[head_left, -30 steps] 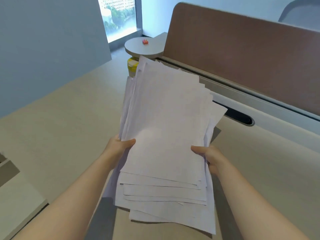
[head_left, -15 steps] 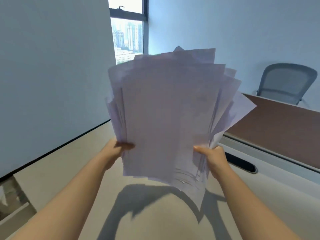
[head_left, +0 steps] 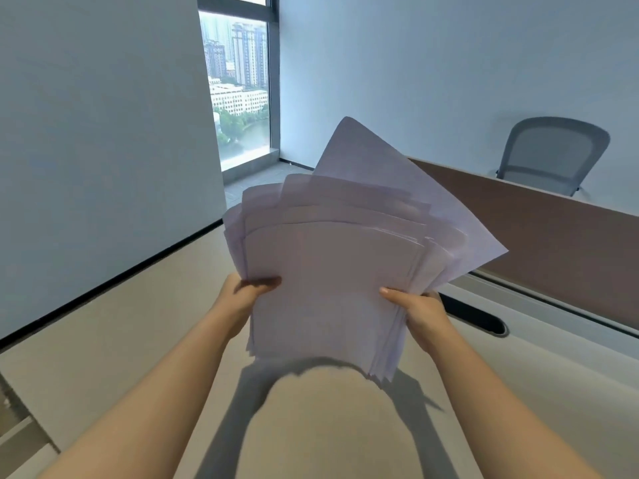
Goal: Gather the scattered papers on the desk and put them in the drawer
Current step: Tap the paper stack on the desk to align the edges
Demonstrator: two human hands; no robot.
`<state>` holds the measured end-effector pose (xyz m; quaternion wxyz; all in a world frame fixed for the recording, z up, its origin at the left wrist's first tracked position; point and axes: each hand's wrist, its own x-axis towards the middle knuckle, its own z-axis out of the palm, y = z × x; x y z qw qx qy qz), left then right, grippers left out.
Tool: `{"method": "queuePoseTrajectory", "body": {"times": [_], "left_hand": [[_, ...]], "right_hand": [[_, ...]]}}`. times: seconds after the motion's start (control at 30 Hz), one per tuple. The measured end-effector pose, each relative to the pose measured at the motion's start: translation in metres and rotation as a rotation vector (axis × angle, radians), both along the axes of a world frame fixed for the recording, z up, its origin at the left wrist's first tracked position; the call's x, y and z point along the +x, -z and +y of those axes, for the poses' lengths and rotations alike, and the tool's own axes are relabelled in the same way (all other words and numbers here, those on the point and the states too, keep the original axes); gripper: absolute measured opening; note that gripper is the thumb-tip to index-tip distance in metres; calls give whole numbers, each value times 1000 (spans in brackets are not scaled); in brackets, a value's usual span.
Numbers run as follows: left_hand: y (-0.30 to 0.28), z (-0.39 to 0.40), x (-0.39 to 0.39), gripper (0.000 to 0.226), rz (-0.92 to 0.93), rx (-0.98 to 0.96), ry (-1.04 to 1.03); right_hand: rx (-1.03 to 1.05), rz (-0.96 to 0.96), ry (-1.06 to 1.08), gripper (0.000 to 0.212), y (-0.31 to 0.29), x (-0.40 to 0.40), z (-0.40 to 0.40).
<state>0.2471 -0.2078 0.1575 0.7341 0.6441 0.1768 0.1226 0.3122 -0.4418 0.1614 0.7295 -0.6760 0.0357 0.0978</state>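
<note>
Head view: left hand (head_left: 243, 297) and right hand (head_left: 420, 311) pinch the papers (head_left: 332, 278) at their side edges, stack upright above the desk (head_left: 103, 340), top edges fanned unevenly. Bare desk below; partition (head_left: 553, 236) at right.

The desk (head_left: 103, 347) below my arms lies bare, open on my left as far as the wall (head_left: 96, 150). On my right the brown divider panel (head_left: 553, 243) and the dark cable slot (head_left: 477, 316) bound the room. The upright papers (head_left: 332, 281) hide what lies straight ahead.
</note>
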Motion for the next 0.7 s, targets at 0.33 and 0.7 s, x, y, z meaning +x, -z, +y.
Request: {"method": "queuePoseTrajectory", "body": {"times": [0.33, 0.7], "left_hand": [[-7, 19, 9, 24, -8, 3, 112], [-2, 11, 20, 47, -44, -51, 164]], "right_hand": [[-52, 9, -175, 35, -18, 6, -18], [25, -42, -103, 30, -7, 10, -26]]}}
